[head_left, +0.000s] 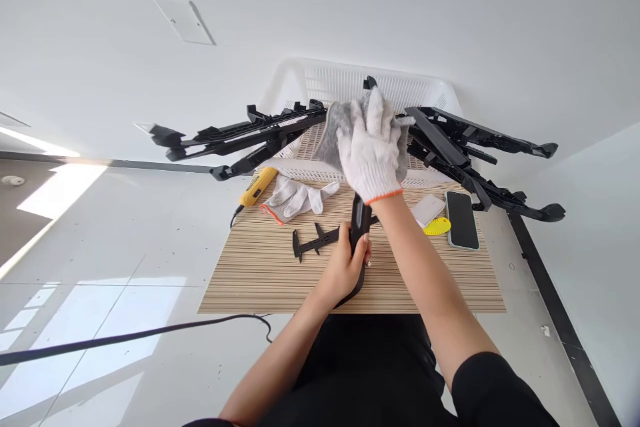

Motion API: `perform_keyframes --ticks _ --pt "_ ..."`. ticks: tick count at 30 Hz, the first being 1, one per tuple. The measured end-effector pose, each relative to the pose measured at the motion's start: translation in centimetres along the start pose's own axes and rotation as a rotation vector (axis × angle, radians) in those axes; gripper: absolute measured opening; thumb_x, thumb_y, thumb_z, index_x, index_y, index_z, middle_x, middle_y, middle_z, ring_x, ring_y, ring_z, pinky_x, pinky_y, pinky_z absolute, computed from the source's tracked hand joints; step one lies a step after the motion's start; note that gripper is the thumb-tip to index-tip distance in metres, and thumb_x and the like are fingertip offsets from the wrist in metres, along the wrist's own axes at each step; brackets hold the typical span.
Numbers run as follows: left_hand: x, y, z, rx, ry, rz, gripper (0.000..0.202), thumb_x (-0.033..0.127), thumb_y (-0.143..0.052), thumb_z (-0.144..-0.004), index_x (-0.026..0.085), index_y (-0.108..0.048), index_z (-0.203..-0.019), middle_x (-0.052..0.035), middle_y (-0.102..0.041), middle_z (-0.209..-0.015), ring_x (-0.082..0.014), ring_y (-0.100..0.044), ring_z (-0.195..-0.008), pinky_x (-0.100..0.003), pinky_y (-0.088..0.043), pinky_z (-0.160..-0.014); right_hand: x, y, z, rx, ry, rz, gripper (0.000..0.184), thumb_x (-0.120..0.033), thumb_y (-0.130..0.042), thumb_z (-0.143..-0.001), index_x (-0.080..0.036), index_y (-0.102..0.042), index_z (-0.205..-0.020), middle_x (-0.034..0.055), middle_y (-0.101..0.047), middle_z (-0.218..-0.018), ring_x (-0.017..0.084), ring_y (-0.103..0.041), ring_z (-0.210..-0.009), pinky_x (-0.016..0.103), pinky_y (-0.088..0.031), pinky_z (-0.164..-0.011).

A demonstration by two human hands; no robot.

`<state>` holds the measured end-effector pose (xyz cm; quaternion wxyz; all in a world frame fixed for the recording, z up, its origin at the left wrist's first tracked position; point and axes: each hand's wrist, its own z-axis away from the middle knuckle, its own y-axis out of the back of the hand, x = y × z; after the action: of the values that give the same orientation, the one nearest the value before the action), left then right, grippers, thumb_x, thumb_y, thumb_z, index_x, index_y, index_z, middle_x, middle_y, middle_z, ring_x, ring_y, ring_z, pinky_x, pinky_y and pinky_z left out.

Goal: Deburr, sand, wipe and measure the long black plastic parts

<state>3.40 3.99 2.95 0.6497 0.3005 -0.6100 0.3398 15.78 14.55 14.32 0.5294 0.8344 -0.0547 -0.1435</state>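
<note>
My left hand (345,267) is bare and wrapped round the lower end of a long black plastic part (360,223) that stands up from the striped table (280,280). My right hand (373,147) wears a white knit glove with an orange cuff. It presses a grey cloth (333,137) around the upper end of that part, whose tip (370,82) pokes out above the glove. Both hands are over the front of a white slatted basket (320,83).
Long black plastic parts lie across the basket to the left (240,137) and to the right (480,160). On the table lie a spare white glove (295,199), a yellow tool (257,187), a black caliper (315,240), a phone (461,219), a white box (429,209) and a yellow disc (437,227). A cable (125,337) crosses the floor.
</note>
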Motion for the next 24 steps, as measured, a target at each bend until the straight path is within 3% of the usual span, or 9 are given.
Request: perform_keyframes --ticks 4,7,10,12,13,15,18,21,24 --pt "0.0 -0.6 0.2 -0.012 0.011 0.103 0.023 0.044 -0.042 -0.103 0.024 -0.033 -0.097 0.0045 -0.051 -0.076 -0.0103 -0.048 -0.064 -0.025 -0.045 -0.063 0.8 -0.8 -5.5 -0.040 -0.073 -0.130 0.056 -0.032 -0.036 -0.102 -0.016 -0.039 -0.156 0.0152 -0.027 -0.166 0.038 -0.027 -0.151 0.061 -0.036 -0.115" --pt "-0.1 -0.5 0.3 -0.016 0.014 0.157 0.026 0.047 -0.045 -0.102 0.024 -0.033 -0.096 0.0046 -0.051 -0.076 -0.0098 -0.049 -0.063 -0.024 -0.045 -0.062 0.9 -0.9 -6.4 -0.034 -0.057 -0.171 0.055 -0.029 -0.037 -0.102 -0.016 -0.038 -0.156 0.0139 -0.031 -0.164 0.035 -0.032 -0.150 0.055 -0.039 -0.115" --pt "-0.4 -0.2 0.3 -0.021 0.025 0.179 0.028 0.049 -0.046 -0.101 0.024 -0.034 -0.096 0.0049 -0.052 -0.075 -0.0098 -0.049 -0.061 -0.025 -0.046 -0.062 0.6 -0.6 -3.1 0.009 0.016 -0.120 0.056 -0.035 -0.039 -0.103 -0.015 -0.039 -0.156 0.0137 -0.024 -0.167 0.037 -0.024 -0.153 0.052 -0.037 -0.118" --pt "-0.8 0.2 0.3 -0.023 0.034 0.154 0.027 0.050 -0.045 -0.100 0.024 -0.037 -0.098 0.0042 -0.053 -0.075 -0.0108 -0.050 -0.061 -0.027 -0.048 -0.064 0.3 -0.4 1.0 0.047 0.050 -0.093 0.058 -0.036 -0.042 -0.102 -0.020 -0.035 -0.158 0.0133 -0.016 -0.170 0.039 -0.019 -0.154 0.051 -0.041 -0.115" --pt "-1.0 0.4 0.2 -0.013 0.022 0.121 0.027 0.050 -0.046 -0.100 0.023 -0.040 -0.100 0.0031 -0.055 -0.075 -0.0122 -0.052 -0.063 -0.029 -0.049 -0.067 0.1 -0.4 3.2 0.060 0.073 -0.066 0.059 -0.037 -0.044 -0.102 -0.018 -0.036 -0.158 0.0140 -0.017 -0.170 0.039 -0.017 -0.155 0.052 -0.038 -0.117" --pt "-1.6 0.7 0.1 0.028 -0.042 0.020 0.029 0.048 -0.050 -0.097 0.021 -0.048 -0.107 -0.0019 -0.061 -0.082 -0.0182 -0.060 -0.078 -0.036 -0.051 -0.082 -0.3 -0.4 7.2 0.029 0.141 -0.004 0.058 -0.035 -0.042 -0.102 -0.014 -0.040 -0.155 0.0155 -0.023 -0.168 0.038 -0.021 -0.154 0.053 -0.027 -0.123" --pt "-1.9 0.9 0.1 0.062 -0.122 -0.087 0.034 0.044 -0.054 -0.093 0.019 -0.054 -0.116 -0.0078 -0.066 -0.096 -0.0254 -0.063 -0.100 -0.042 -0.046 -0.099 -0.5 -0.6 10.1 -0.035 0.124 0.014 0.059 -0.033 -0.042 -0.101 -0.015 -0.038 -0.157 0.0102 -0.029 -0.166 0.034 -0.023 -0.154 0.048 -0.032 -0.122" --pt "-1.4 0.6 0.3 -0.023 -0.039 0.009 0.029 0.043 -0.047 -0.099 0.020 -0.048 -0.116 -0.0012 -0.061 -0.081 -0.0178 -0.061 -0.077 -0.035 -0.051 -0.081 -0.1 -0.5 8.3 -0.003 0.092 0.015 0.061 -0.036 -0.039 -0.101 -0.013 -0.036 -0.158 0.0107 -0.026 -0.168 0.033 -0.018 -0.156 0.047 -0.031 -0.122" --pt "-0.4 0.4 0.5 -0.094 0.026 0.131 0.023 0.045 -0.044 -0.102 0.023 -0.037 -0.102 0.0047 -0.052 -0.074 -0.0110 -0.050 -0.063 -0.027 -0.047 -0.066 0.4 -0.1 3.4 0.039 0.046 0.008 0.064 -0.041 -0.034 -0.102 -0.008 -0.035 -0.157 0.0143 -0.022 -0.168 0.034 -0.019 -0.155 0.050 -0.029 -0.122"
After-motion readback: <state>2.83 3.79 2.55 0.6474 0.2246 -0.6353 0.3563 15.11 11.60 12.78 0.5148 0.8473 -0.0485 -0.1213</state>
